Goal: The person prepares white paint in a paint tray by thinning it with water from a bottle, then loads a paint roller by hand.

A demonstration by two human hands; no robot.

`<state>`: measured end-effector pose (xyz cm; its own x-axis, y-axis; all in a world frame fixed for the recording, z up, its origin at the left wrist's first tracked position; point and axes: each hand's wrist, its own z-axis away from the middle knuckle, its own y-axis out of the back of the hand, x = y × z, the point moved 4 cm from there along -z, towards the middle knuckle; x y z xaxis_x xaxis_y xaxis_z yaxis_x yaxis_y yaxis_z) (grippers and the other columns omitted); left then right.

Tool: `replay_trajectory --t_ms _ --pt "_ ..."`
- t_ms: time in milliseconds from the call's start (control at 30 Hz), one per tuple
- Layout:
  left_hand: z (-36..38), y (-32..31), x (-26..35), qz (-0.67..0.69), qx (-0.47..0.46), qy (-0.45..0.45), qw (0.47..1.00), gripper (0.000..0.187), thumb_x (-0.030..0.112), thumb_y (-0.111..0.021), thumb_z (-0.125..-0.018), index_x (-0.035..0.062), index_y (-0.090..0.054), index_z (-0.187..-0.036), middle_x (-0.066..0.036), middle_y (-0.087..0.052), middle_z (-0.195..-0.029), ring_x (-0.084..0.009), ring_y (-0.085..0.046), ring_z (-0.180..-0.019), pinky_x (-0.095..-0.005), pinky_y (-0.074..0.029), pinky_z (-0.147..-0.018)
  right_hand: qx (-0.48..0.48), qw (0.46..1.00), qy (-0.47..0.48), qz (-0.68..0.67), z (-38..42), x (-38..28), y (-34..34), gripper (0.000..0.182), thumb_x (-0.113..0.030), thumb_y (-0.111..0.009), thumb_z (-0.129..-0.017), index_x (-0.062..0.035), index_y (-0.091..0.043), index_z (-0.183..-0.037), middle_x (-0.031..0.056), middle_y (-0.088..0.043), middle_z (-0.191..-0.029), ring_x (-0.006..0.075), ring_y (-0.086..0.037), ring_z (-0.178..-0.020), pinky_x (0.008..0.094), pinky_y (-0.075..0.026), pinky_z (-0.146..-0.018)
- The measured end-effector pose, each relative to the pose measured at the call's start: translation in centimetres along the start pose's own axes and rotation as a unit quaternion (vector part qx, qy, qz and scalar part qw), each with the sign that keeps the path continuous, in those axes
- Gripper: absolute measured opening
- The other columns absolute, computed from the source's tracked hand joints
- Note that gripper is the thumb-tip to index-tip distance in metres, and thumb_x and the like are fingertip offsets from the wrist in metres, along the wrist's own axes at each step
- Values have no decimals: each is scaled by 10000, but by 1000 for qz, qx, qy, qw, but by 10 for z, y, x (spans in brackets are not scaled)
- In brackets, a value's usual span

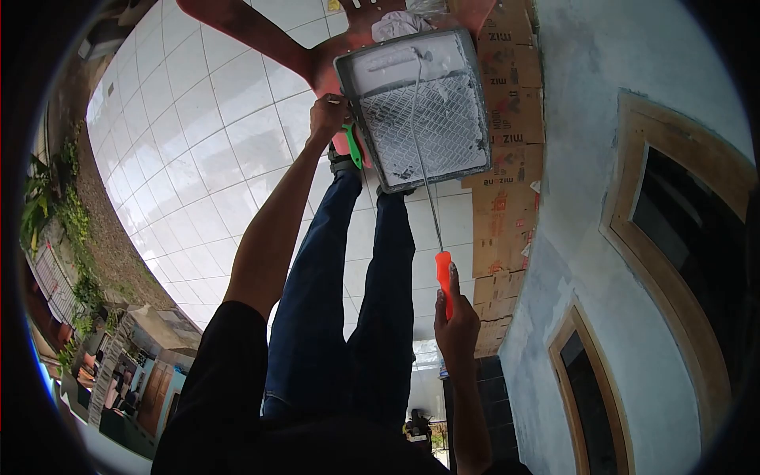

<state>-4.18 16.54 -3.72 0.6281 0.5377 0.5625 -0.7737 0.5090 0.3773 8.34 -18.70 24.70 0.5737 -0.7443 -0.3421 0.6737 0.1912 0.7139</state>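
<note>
My right hand is wrapped round the orange handle of a paint roller. Its long metal rod runs up across a paint tray, and the roller head lies in the pale paint at the tray's far end. Smears of the same paint coat the ridged slope. At the tray's left rim, my left hand has its fingers closed on the edge. Just below that hand is a green-handled tool, probably a brush; its far end is hidden.
Beneath the tray is a red plastic chair, with a whitish cloth behind the tray. Flattened cardboard covers the white-tiled floor along the painted wall. Wood-framed windows are at right, plants at left.
</note>
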Motion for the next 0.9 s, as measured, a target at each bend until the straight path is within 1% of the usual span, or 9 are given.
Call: replay_trajectory --t_ms 233,300,367,400,433,567,633,767,900 --pt "0 -2 7 -1 6 -11 1000 316 224 -620 -863 -7 -595 -1076 -128 -691 -796 -202 -695 -626 -324 -595 -528 10 999 -34 -16 17 -17 -19 503 -201 -536 -952 -141 -377 -1425 91 -597 -683 178 -618 -569 312 -518 -516" --pt "-1 -2 7 -8 16 -3 1000 315 224 -618 -860 -8 -597 -1073 -133 -692 -801 -206 -695 -622 -334 -597 -531 44 999 -10 -22 25 -6 -14 502 -163 -549 -943 -105 -389 -1416 114 -609 -707 199 -612 -568 320 -499 -524" --pt "-3 -2 3 -8 19 -1 1000 320 227 -621 -852 -5 -600 -1072 -140 -693 -804 -212 -696 -620 -335 -596 -531 -32 994 -89 -47 28 2 1 451 -124 -531 -946 -31 -423 -1374 216 -628 -1136 341 -657 -959 382 -529 -785" --pt "-5 -4 1 -12 12 1 1000 347 244 -626 -858 6 -578 -1105 -129 -694 -834 -204 -699 -640 -332 -598 -537 -45 989 -115 -80 26 4 10 442 -124 -524 -946 -24 -429 -1365 208 -586 -1223 354 -610 -1067 396 -500 -872" --pt "-7 -4 -2 -17 4 2 1000 375 261 -632 -864 17 -557 -1139 -117 -694 -864 -196 -701 -660 -329 -600 -544 -42 991 -115 -54 24 8 17 443 -124 -524 -945 -31 -431 -1368 205 -595 -1209 361 -617 -1048 402 -499 -873" --pt "-7 -4 -2 -16 7 0 1000 358 250 -627 -866 14 -564 -1127 -116 -693 -854 -200 -701 -655 -331 -599 -538 -13 995 -97 -32 5 25 31 430 -155 -498 -958 -38 -436 -1367 215 -593 -1205 367 -610 -1055 412 -496 -874" --pt "-7 -4 -2 -20 10 4 1000 345 242 -625 -865 13 -570 -1116 -118 -693 -847 -203 -701 -652 -332 -598 -536 47 998 -37 12 -8 27 35 448 -160 -525 -951 -65 -435 -1379 197 -665 -936 315 -673 -789 390 -528 -703" --pt "-6 -5 -3 -16 32 1 999 296 248 -620 -845 37 -616 -1053 -128 -699 -798 -228 -696 -611 -341 -591 -546 74 997 26 -10 -27 26 32 456 -171 -524 -953 -52 -426 -1382 202 -663 -1013 306 -682 -832 386 -537 -728" --pt "-6 -4 -6 -18 33 -2 999 290 263 -619 -846 62 -619 -1055 -119 -700 -786 -224 -696 -610 -341 -586 -549 14 999 -15 -29 -21 19 24 456 -169 -522 -952 -41 -425 -1379 191 -662 -1044 302 -684 -819 377 -543 -711"
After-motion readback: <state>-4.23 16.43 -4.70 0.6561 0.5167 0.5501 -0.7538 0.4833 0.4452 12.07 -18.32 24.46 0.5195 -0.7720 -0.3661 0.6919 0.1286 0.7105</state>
